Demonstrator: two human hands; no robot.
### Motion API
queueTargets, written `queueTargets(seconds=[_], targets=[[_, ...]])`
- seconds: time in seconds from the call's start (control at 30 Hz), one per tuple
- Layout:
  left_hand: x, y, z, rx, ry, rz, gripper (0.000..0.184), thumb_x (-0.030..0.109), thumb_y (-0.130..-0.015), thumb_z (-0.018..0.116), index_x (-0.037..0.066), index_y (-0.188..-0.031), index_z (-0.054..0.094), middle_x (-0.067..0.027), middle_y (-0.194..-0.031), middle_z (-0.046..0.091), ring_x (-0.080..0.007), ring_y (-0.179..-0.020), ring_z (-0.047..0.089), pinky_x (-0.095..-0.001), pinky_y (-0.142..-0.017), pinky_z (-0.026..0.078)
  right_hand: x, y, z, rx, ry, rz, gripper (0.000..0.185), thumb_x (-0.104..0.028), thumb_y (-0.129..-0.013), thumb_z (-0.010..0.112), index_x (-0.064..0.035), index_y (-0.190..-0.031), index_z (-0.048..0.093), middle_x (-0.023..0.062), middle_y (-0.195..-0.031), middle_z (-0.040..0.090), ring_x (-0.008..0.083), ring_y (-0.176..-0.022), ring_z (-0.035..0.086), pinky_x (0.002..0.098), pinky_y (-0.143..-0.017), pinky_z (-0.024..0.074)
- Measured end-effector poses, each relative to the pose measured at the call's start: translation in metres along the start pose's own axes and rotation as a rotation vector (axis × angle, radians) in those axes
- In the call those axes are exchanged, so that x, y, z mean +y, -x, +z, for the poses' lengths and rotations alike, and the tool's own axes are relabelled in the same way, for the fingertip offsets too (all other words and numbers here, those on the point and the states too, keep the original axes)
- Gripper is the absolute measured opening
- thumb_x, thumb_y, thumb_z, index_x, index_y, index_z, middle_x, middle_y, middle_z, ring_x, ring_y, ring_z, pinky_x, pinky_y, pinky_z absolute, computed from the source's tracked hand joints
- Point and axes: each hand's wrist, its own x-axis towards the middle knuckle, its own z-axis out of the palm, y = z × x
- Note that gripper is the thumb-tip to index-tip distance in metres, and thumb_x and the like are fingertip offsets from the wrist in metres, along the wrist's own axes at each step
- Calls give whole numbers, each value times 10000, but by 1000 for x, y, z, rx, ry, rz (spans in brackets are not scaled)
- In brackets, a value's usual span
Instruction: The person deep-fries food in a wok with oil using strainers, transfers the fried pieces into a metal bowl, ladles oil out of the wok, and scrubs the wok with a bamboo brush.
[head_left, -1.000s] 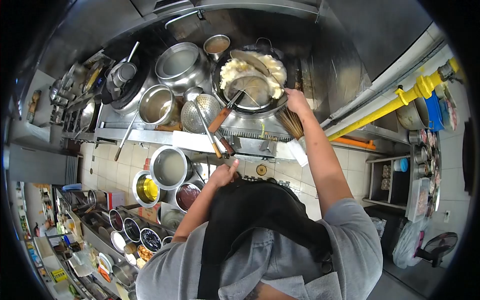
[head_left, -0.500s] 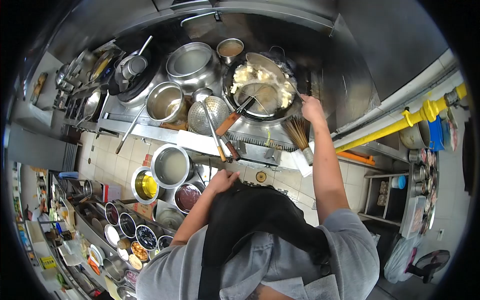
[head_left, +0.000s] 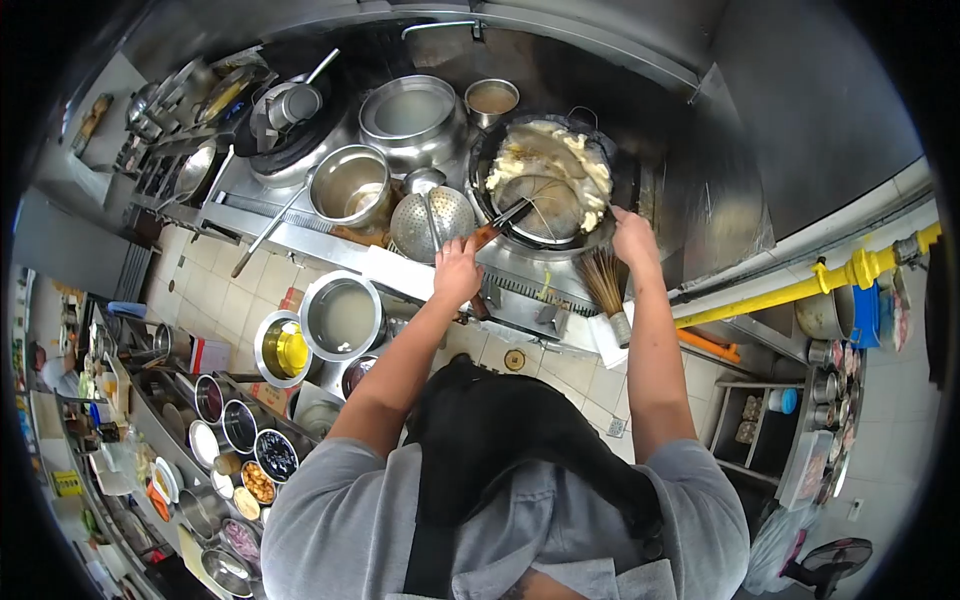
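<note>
My right hand is closed around the thin handle of a metal cooking tool whose broad head lies in the wok. Pale yellow, fluffy food pieces float around the wok's edge. Over the near part of the wok rests a round tool with crossing wires and a wooden handle, probably a strainer. My left hand is closed at that wooden handle's near end. Just left of it lie a perforated skimmer and a ladle, whose handle runs down to my left hand.
A bamboo brush stands right of the wok. Metal pots and a large basin fill the stove's left side. Behind me are a pot of cloudy liquid, yellow oil and several ingredient bowls. A yellow pipe runs along the right.
My left hand has moved from beside my body up to the wooden handle. My right hand stays on its tool, whose head has shifted within the wok. The camera view has shifted slightly.
</note>
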Motion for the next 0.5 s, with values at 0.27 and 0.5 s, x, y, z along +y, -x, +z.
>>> queueTargets(seconds=[0.27,0.5], targets=[[-13,-31,19,-337,-8,-36,628,85,-823,629,172,-1429,494,-216,-1136,586,-393,-1114,599,-490,-943,498,14,3,11,197,-190,129,403,-88,-926,516,-112,-1310,638,265,-1165,655,424,-1120,620,459,-965,494],[13,-25,-36,-320,48,80,371,113,-793,661,58,-1158,623,-241,-1059,642,-414,-991,664,-475,-859,559,27,12,9,132,-164,140,371,-130,-937,561,-109,-1297,645,276,-1158,651,427,-1108,623,457,-958,503]])
